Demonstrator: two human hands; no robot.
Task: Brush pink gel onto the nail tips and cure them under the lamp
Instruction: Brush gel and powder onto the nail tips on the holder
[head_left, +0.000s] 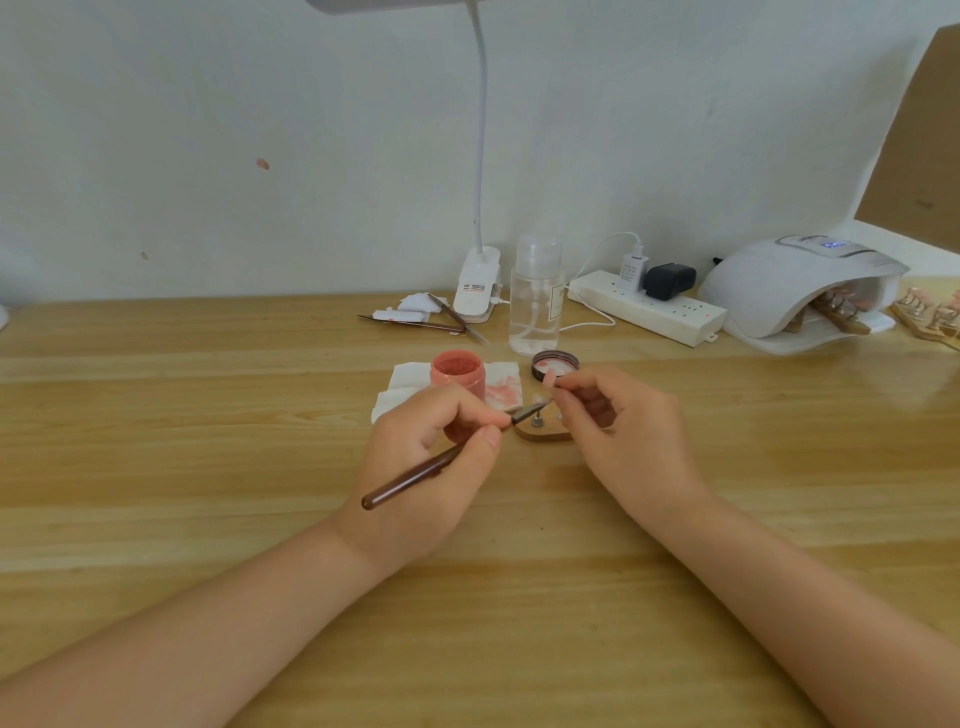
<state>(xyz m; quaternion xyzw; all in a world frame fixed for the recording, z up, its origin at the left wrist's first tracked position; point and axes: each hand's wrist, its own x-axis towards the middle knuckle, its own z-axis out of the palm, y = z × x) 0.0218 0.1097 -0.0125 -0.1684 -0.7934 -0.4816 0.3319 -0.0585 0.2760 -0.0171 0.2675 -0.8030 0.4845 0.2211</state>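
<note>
My left hand (431, 462) pinches a dark brown brush (415, 475), whose tip reaches right to a nail tip (540, 401) on a small metal peg. The peg stands on a wooden holder (543, 434) at the table's middle. My right hand (618, 421) curls its fingers around the holder's right side, with fingertips near the nail tip. An open jar of pink gel (457, 371) stands just behind my left hand on a stained white wipe (501, 387). The jar's lid (555, 364) lies upturned to the right. The white curing lamp (795, 291) sits at the back right with holders inside.
A clear pump bottle (535, 301), a clip-on desk lamp (478, 286) and a white power strip (649, 306) stand along the back. Tweezers and spare brushes (415, 325) lie behind the jar. More nail-tip holders (930, 312) rest at the far right edge.
</note>
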